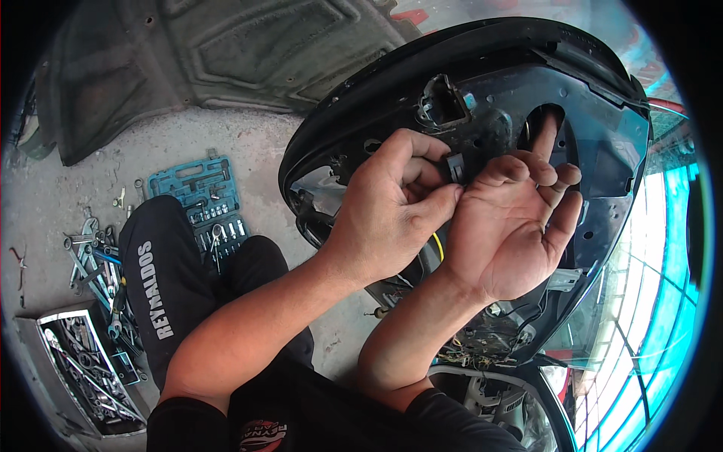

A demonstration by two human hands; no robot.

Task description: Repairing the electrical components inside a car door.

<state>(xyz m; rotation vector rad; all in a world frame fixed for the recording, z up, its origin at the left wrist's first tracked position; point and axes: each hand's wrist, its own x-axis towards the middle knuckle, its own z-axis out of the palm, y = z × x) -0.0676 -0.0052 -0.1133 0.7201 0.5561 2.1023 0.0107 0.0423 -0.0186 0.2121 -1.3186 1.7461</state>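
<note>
My left hand [388,200] is closed, its thumb and fingers pinching a small dark plastic piece [454,167] with a squared end. Much of that piece is hidden by the fingers, so its kind is unclear. Right beside it, my right hand [504,241] is turned palm up with nothing in the palm. Its fingers are apart and loosely bent, and one stretches up in front of an oval hole in the dark car door [614,162]. Both hands are over the door's bare inner side. A squared black-rimmed opening [446,109] lies just beyond my left hand.
A yellow cable [438,246] shows behind my wrists. On the floor at left are a blue socket set case [162,181], a heap of wrenches [90,252] and a metal tool box [41,331]. A large dark moulded panel [248,53] lies at the far left.
</note>
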